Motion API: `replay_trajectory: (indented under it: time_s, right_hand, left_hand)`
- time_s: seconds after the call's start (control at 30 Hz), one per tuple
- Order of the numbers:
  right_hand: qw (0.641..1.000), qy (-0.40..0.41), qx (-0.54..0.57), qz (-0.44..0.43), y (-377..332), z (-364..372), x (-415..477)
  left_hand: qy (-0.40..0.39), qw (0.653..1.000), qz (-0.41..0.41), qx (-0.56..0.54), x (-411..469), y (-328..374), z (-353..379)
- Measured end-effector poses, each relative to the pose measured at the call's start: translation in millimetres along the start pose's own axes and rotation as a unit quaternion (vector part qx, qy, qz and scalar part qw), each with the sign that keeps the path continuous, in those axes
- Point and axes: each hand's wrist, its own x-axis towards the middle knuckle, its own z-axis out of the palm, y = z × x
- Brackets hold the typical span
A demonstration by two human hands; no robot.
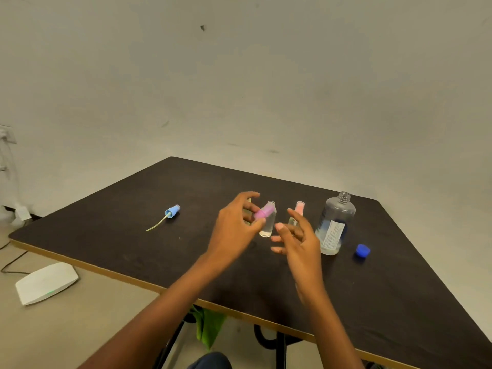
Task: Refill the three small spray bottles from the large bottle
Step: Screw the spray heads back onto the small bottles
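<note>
Pale, scuffed wall behind a dark counter (386,302) with a light wooden edge, seen from above by the person working at it. Left hand (234,227) is raised over the middle of the counter, its fingers (259,223) pinching a blurred magenta spray top (264,211) just in front of the neck of a small clear bottle (268,227), which stands upright and uncapped. Right hand (300,243) hovers beside it, fingers spread and holding nothing. Behind that hand stands a small bottle with a pink top (300,208). To the right, the large bottle (336,222) stands open, with its blue cap (362,251) lying near it. Far left on the counter lies a blue spray head (172,211) with its thin tube. On the floor sits a white device (46,282).
</note>
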Motion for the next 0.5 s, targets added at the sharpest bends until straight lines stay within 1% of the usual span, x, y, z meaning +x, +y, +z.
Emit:
replay_trajectory:
  time_s: [0.07,0.17,0.23,0.27,0.33,0.4,0.5]
  right_hand:
    - [1.0,0.004,0.028,0.001,-3,4,7]
    - [0.999,0.035,0.013,-0.022,-3,7,19]
    - [0.997,0.073,0.016,-0.035,-4,7,30]
    - [0.995,0.091,0.023,-0.041,-6,6,37]
    - [0.989,0.128,0.033,-0.062,-10,3,52]
    - [0.983,0.159,0.02,-0.091,-13,1,69]
    - [0.971,0.187,-0.035,-0.143,-13,-1,92]
  left_hand:
    - [-0.01,0.999,0.017,-0.04,-4,3,16]
    - [-0.005,0.998,0.043,-0.045,0,5,32]
    - [-0.032,0.997,0.061,-0.042,11,2,34]
    - [-0.051,0.995,0.078,-0.024,18,-3,33]
    - [-0.068,0.99,0.111,0.053,38,-16,27]
    - [-0.07,0.982,0.106,0.142,59,-30,20]
    - [-0.101,0.95,0.097,0.28,80,-47,19]
